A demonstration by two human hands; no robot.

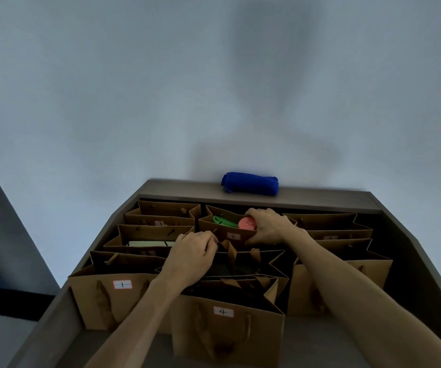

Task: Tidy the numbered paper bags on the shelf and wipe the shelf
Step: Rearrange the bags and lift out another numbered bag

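Nine or so brown paper bags stand packed in rows on the shelf point(389, 208), filling the lower half of the frame; not every label can be read.

Bag 6 point(227, 233): centre of frame, back row, label facing the camera. Contents visible: a green item point(223, 221) and a pink round item point(247, 223). The right hand point(269, 227) grips the bag's right-hand rim, fingers curled over the top edge beside the pink item, thumb low against the front panel.

Middle bag point(253, 261): directly below bag 6 in the frame, number hidden. The left hand point(192, 254) pinches its folded top edge or handle, fingers closed tight on the paper; exactly which part is held cannot be told.

Bag 4 point(227, 322): bottom centre, front row, upright. Bag 1 point(115, 296): lower left, upright. Bag 3 point(161, 220): upper left of the cluster, label partly readable. Bags at right: numbers hidden or blurred.

Blue cloth point(251, 183): rolled, lying on the shelf's back ledge, upper centre, well apart from both hands; wiping judged not yet begun.

Step in hand, as judged: straightening or shifting bag 6 and its neighbour. Handling note: paper rims crease and tear easily, so a lift or slide is best done holding near the fold and low on the panel, keeping each bag upright so contents do not spill, and easing it clear of adjoining bags, which touch on all sides.
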